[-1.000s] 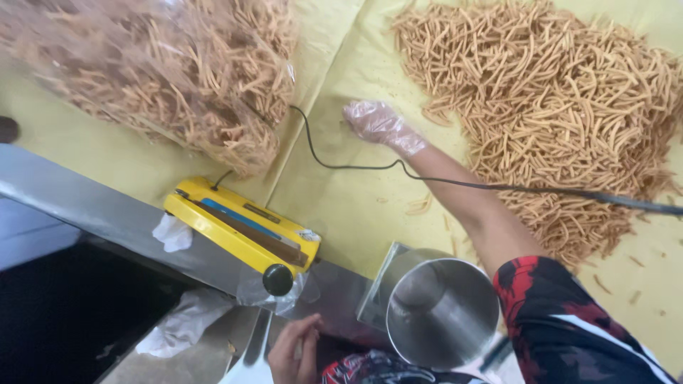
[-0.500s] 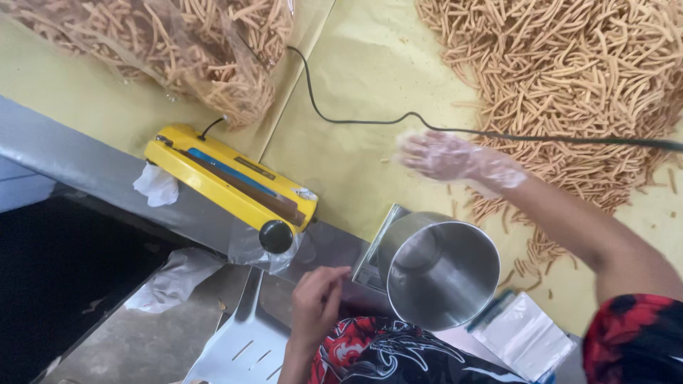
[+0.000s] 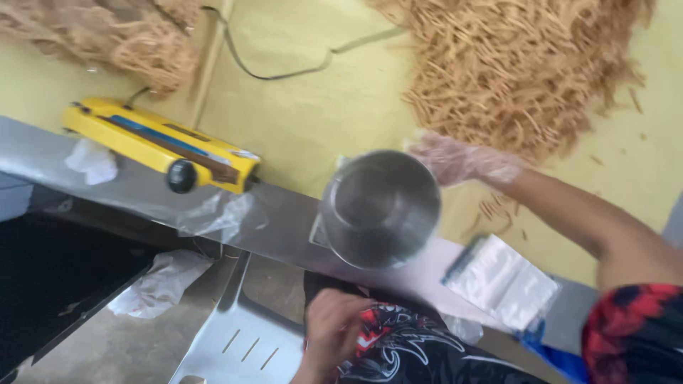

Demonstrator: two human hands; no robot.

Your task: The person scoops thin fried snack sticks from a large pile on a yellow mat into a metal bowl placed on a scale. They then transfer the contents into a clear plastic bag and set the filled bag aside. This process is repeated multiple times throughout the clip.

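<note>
My right hand [image 3: 455,158], in a clear plastic glove, reaches across from the right and meets the far right rim of a round steel pot [image 3: 380,210]. Blur hides whether its fingers grip the rim. The pot stands open-side up at the near edge of the yellow table [image 3: 313,121]. Just beyond the hand lies a big pile of thin fried snack sticks [image 3: 512,71]. My left hand [image 3: 331,327] rests low on my lap on patterned black and red clothing, fingers curled, nothing visible in it.
A yellow heat sealer [image 3: 160,146] lies left of the pot, its black cable [image 3: 284,71] running up the table. A second stick pile [image 3: 107,35] sits far left. Clear plastic bags [image 3: 501,281] lie right of the pot. Crumpled plastic [image 3: 160,284] lies below the steel ledge [image 3: 43,153].
My right hand came back from the far stick pile to the pot's rim. My left hand stayed low at my lap. The view swung right and closer over the pot.
</note>
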